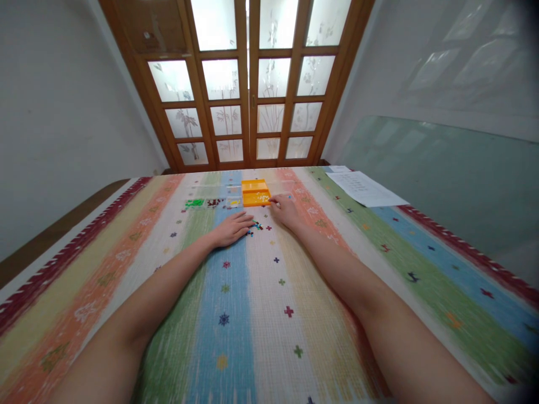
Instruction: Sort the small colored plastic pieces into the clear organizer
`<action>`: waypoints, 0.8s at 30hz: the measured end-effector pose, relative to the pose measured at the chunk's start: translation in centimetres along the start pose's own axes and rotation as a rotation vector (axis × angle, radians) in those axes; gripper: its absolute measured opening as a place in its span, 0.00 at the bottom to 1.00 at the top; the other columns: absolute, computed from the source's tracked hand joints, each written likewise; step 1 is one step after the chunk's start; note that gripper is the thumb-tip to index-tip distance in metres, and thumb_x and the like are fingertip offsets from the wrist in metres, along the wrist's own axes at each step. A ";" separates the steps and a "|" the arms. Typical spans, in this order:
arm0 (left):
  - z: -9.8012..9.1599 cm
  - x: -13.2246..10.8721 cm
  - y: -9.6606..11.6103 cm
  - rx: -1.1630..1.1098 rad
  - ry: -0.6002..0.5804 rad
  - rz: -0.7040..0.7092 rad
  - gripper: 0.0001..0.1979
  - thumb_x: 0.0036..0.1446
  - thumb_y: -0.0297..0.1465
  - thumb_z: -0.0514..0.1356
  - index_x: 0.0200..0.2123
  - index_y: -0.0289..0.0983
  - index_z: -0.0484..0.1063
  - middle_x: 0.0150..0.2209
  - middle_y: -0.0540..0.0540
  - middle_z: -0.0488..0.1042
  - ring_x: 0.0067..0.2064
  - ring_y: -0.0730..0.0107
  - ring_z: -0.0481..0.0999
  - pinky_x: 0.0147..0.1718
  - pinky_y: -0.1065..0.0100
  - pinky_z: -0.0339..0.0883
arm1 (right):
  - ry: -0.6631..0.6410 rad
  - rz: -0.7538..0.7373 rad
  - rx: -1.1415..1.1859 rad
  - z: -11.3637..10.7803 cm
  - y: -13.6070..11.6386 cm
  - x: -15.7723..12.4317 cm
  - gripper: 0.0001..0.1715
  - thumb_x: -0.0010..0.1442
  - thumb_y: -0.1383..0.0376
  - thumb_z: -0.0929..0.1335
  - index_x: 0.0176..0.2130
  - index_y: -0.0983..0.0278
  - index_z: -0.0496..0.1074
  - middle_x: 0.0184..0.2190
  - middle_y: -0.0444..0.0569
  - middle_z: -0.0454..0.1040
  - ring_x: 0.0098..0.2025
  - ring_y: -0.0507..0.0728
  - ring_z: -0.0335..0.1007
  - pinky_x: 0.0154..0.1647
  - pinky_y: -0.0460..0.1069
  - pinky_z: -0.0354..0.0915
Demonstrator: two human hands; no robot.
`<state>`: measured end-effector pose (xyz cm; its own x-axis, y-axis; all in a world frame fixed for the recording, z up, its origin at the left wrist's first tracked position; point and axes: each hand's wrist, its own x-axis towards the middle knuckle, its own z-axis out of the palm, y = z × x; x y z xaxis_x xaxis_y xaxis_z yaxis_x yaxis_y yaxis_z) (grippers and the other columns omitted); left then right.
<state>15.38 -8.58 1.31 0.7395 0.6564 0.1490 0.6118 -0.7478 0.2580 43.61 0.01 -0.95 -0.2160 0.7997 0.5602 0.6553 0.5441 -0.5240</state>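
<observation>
My left hand (233,227) lies flat on the striped cloth, fingers stretched toward a few small coloured pieces (257,226) just right of its fingertips. My right hand (285,211) rests further out, its fingers pinched together at the right edge of an orange tray (255,192) that holds tiny light pieces. What the pinch holds is too small to make out. Left of the tray stand clear compartments with green pieces (194,203), dark red pieces (214,202) and yellow pieces (234,202).
A striped, multicoloured cloth (252,314) covers the whole table. A white printed sheet (364,188) lies at the far right. Wooden doors with frosted glass (248,84) stand behind the table, and a glass panel leans on the right wall.
</observation>
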 end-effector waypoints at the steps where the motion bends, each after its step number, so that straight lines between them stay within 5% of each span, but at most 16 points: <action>1: 0.0 0.0 0.1 -0.005 -0.009 -0.001 0.27 0.76 0.43 0.42 0.69 0.43 0.66 0.73 0.47 0.60 0.76 0.60 0.50 0.73 0.54 0.42 | -0.005 -0.008 -0.001 0.1 -0.1 0.0 0.12 0.66 0.69 0.66 0.44 0.62 0.79 0.46 0.53 0.80 0.49 0.60 0.73 0.55 0.55 0.66; 16: 0.4 0.2 -0.4 0.027 0.147 0.025 0.26 0.76 0.40 0.43 0.65 0.38 0.70 0.65 0.42 0.71 0.67 0.59 0.64 0.70 0.53 0.53 | -0.036 -0.071 -0.043 0.4 -0.3 -0.3 0.11 0.67 0.68 0.66 0.43 0.61 0.80 0.45 0.52 0.78 0.48 0.59 0.72 0.54 0.53 0.66; 24: -1.2 -1.5 -5.1 0.114 0.421 -0.181 0.25 0.75 0.39 0.44 0.62 0.37 0.73 0.64 0.42 0.72 0.65 0.58 0.66 0.69 0.51 0.56 | -0.064 -0.085 -0.030 0.1 -0.6 -0.4 0.12 0.66 0.69 0.66 0.42 0.61 0.80 0.44 0.52 0.78 0.47 0.59 0.72 0.52 0.52 0.66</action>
<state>10.84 -5.60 0.90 0.4543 0.7431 0.4913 0.7647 -0.6082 0.2129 43.19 -0.63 -0.91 -0.3166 0.7662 0.5592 0.6539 0.6034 -0.4565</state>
